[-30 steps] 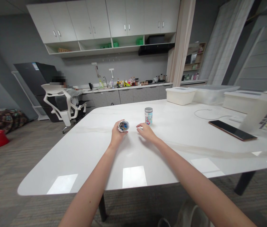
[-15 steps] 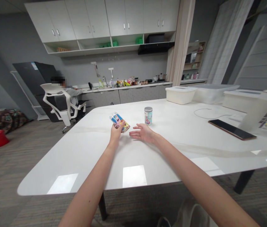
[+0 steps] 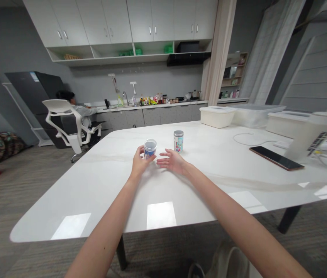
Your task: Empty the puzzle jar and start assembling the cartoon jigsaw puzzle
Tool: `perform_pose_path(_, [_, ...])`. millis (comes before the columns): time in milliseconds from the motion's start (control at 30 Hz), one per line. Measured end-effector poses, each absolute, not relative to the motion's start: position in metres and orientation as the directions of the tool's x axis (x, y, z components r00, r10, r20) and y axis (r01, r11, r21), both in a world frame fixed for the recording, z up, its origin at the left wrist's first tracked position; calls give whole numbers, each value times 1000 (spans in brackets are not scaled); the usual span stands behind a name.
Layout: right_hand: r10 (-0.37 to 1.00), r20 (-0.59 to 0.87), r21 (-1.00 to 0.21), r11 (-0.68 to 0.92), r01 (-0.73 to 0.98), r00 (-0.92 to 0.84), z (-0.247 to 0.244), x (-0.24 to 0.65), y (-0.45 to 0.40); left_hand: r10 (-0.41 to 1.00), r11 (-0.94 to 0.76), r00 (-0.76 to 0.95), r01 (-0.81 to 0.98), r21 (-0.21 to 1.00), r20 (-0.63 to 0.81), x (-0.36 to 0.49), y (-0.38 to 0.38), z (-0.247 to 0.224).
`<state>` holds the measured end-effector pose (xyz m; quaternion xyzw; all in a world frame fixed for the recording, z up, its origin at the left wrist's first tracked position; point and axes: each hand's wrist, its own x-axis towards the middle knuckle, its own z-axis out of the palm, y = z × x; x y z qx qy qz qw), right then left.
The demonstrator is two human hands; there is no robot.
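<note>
My left hand is wrapped around a clear jar with a blue printed label, held nearly upright at the middle of the table. The jar's pale round top faces up toward me; whether it has a lid I cannot tell. Opposite it, my right hand has its fingers stretched out and apart, holding nothing, a short way right of the jar. Just behind my right hand stands a second jar, upright, with a grey lid and a light blue and pink label.
The white table carries a phone, a white cable, a tall pale container and several storage boxes on the right. Beyond its far left edge, a person sits in a white chair by the kitchen counter.
My left hand has turned the jar from tilted with its printed side showing to nearly upright with its top toward me. My right hand stays open in about the same place.
</note>
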<state>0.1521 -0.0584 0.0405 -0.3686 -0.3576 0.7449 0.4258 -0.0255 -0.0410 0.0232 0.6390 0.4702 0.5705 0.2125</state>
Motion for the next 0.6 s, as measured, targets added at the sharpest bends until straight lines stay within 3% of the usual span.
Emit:
perform_pose_path(100, [889,-259,-829,-406,-385,-378,44,152,-61,778,-510,-35,548,663,628,-28,-43,23])
perform_pose_path(233, [876,-317,-798,-453,-397,-363,45,150,-63,749,-431,14,770,471,663,-27,-50,26])
perform_pose_path(600, [861,-352,-784,-486,-387,-368,42,149,-60,723,-344,66,897,276,688,-32,-54,25])
